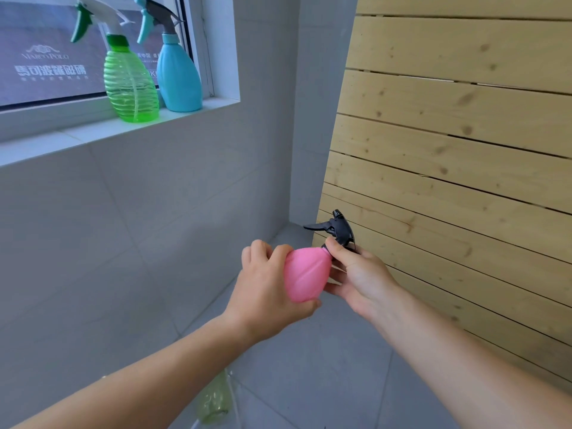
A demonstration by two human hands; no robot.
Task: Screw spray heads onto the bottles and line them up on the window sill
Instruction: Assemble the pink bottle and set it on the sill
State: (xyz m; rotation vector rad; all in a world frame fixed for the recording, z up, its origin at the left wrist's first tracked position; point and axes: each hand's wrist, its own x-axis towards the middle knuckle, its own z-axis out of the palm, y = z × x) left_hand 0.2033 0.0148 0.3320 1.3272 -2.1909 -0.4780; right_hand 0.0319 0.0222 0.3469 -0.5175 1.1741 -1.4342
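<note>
A pink bottle (pixel 305 275) is held tilted in mid-air, its neck pointing up and right. My left hand (pixel 266 283) wraps around its body. My right hand (pixel 356 274) grips the collar of a black spray head (pixel 339 229) that sits on the bottle's neck. On the window sill (pixel 93 134) at upper left stand a green ribbed bottle (pixel 130 85) with a green and white spray head and, right of it and touching, a light blue bottle (pixel 178 75) with a teal and grey spray head.
A wall of pale wooden slats (pixel 464 134) fills the right side, close behind my right hand. Grey tiled wall and floor lie below the sill. A pale yellow-green bottle (pixel 215 400) without a head lies on the floor under my left forearm.
</note>
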